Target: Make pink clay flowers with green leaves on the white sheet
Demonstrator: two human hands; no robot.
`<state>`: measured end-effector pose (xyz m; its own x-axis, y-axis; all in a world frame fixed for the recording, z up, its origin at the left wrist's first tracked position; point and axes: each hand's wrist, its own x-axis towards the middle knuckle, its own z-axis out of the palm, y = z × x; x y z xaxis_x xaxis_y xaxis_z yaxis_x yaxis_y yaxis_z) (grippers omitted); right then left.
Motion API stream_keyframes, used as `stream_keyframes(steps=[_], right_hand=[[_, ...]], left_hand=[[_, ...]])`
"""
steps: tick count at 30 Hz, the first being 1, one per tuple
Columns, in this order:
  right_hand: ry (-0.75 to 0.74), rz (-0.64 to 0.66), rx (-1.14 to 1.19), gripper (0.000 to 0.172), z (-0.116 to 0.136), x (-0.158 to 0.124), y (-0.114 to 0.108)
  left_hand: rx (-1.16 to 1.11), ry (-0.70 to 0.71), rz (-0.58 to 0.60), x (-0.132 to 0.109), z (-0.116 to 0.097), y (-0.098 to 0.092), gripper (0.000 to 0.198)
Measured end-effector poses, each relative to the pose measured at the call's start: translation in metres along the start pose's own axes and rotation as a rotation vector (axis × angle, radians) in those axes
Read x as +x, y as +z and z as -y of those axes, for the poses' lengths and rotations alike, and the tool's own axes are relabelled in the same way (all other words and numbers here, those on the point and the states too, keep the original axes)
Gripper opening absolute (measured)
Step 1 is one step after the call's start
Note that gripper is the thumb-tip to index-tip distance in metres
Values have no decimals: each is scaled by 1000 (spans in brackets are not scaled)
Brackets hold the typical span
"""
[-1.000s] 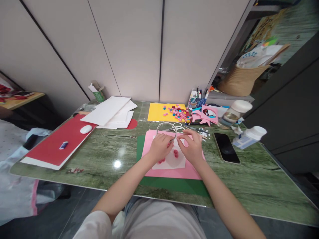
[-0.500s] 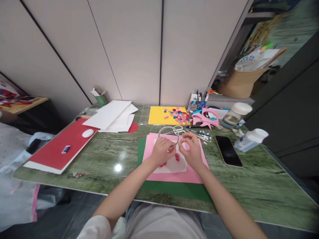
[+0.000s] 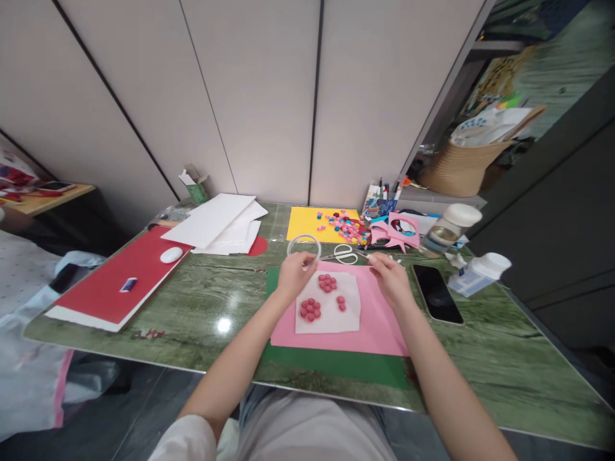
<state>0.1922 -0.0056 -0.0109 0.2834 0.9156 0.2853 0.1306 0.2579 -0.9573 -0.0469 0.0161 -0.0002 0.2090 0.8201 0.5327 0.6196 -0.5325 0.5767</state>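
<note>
My left hand (image 3: 294, 280) is closed around the near edge of a roll of tape (image 3: 303, 237), held tilted up at the top left of the pink paper (image 3: 382, 320). Pinched fingertips of my right hand (image 3: 393, 280) are at that paper's top right; I cannot make out what is between them. Beside those fingers lie white-handled scissors (image 3: 344, 254). On a white paper piece (image 3: 331, 323) between my hands sit pink flower-shaped bead clusters, one (image 3: 310, 310) at lower left and another (image 3: 327, 282) above it. A pair of pink beads (image 3: 341, 303) lies to their right.
Green paper (image 3: 336, 366) lies under the pink sheet. Loose beads (image 3: 348, 225) cover part of a yellow sheet (image 3: 298, 224). A phone (image 3: 437, 294), white-capped bottle (image 3: 480, 274) and jar (image 3: 449, 230) stand right. White sheets (image 3: 209, 221) and a red board (image 3: 115, 282) lie left, near another person's clothing (image 3: 29, 358).
My hands have moved apart, the left going left with the tape roll and the right going right. The bead clusters on the white paper have come into full view.
</note>
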Motion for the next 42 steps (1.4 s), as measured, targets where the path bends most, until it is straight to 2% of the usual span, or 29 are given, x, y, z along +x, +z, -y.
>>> stream_keyframes(steps=[2,4,6,8,11,13,15,19,22,25,32,38,42], right_hand=[[148,59,143,25,0,-1,2],[216,82,199,25,3,-3,6],[238,105,225,25,7,-6,8],[269,141,277,23,12,-8,10],[255,223,294,21,18,-12,13],[210,277,245,20,21,-16,17],[138,316,175,19,23,-20,21],[-49,370,7,15,27,-27,26],[-125,412,-91,16,31,-29,28],[-160,418,-146,18,34,-29,28],[-181,419,-185,18,33,-29,28],[-171,429,-187,18,38,-32,28],[-176,426,-189,19,38,-32,28]], left_hand=[[147,-77,37,8,26,-4,14],[313,-153,114,11,47,-7,11],[354,-188,122,12,61,-7,10],[370,-209,111,11,67,-6,11],[315,-212,39,11,56,-7,20],[126,-179,10,10,37,-6,25],[-190,-174,86,8,14,-3,18],[-687,-298,304,-2,-21,7,22],[-892,-422,407,-10,-29,12,27],[-1009,-494,412,-13,-29,14,29],[-887,-463,284,-11,-31,10,24],[-589,-280,147,-11,-41,2,13],[-412,-168,97,-13,-46,-2,10]])
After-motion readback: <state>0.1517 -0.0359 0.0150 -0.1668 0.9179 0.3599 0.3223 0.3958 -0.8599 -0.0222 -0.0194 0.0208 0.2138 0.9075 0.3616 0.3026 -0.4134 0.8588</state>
